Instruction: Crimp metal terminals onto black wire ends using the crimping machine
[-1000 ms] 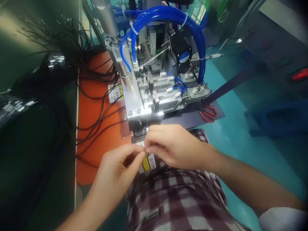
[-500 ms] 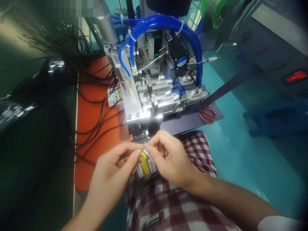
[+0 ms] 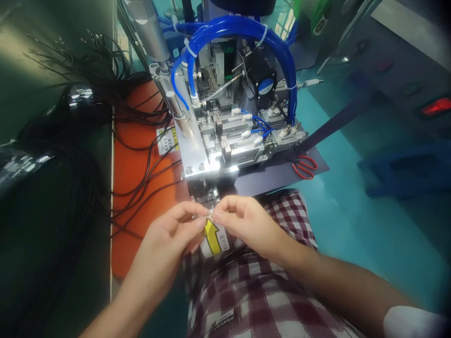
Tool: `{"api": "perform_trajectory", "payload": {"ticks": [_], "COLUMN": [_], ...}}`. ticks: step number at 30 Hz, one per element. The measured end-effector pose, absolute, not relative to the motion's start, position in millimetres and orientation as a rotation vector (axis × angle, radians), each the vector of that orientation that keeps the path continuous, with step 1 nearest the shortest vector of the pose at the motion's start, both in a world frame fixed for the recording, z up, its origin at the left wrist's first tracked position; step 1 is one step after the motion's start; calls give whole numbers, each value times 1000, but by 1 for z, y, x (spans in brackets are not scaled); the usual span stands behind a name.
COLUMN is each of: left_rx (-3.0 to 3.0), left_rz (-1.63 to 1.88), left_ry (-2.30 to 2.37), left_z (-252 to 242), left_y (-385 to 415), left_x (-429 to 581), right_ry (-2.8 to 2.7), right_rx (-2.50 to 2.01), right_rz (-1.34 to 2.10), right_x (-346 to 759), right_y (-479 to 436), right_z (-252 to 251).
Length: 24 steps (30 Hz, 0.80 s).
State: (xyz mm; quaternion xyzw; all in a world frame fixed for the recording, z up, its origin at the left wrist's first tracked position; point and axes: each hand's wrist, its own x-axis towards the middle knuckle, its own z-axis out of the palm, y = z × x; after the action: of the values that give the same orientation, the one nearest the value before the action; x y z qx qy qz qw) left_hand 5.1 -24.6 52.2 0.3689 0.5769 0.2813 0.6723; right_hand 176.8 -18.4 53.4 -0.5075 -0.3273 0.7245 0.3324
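My left hand (image 3: 168,241) and my right hand (image 3: 246,224) meet fingertip to fingertip just below the front of a metal machine (image 3: 218,136). Both pinch a tiny light-coloured part (image 3: 208,215) between thumb and forefinger; it is too small to name. Under the fingers lies a yellow arrow label (image 3: 213,234). The machine's dark front fixture (image 3: 204,192) sits right above the hands.
Blue air hoses (image 3: 243,28) arch over the machine. Black wires (image 3: 141,159) trail across an orange mat (image 3: 137,169) from a large bundle (image 3: 63,141) at the left. Red-handled scissors (image 3: 305,166) lie on a dark sheet at the right. A checked garment (image 3: 253,291) fills the bottom.
Both hands have shifted slightly up and left toward the machine's front, still pinched together on the tiny part. The right hand has uncovered more of the yellow label.
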Motion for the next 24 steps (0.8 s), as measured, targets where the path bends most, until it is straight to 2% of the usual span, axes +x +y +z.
{"api": "perform_trajectory", "payload": {"ticks": [5, 17, 24], "left_rx": [771, 722, 813], "left_rz": [638, 694, 665], "left_ry": [1327, 1276, 1308], "left_z": [55, 58, 54], "left_y": [-24, -25, -27], "left_x": [9, 14, 12], "right_ry": [-1062, -1124, -1400], "right_rx": [-1406, -1423, -1361], "right_rz": [1655, 1618, 1223], "right_x": [172, 167, 172], "right_y": [-27, -25, -25], "right_z": [48, 46, 42]}}
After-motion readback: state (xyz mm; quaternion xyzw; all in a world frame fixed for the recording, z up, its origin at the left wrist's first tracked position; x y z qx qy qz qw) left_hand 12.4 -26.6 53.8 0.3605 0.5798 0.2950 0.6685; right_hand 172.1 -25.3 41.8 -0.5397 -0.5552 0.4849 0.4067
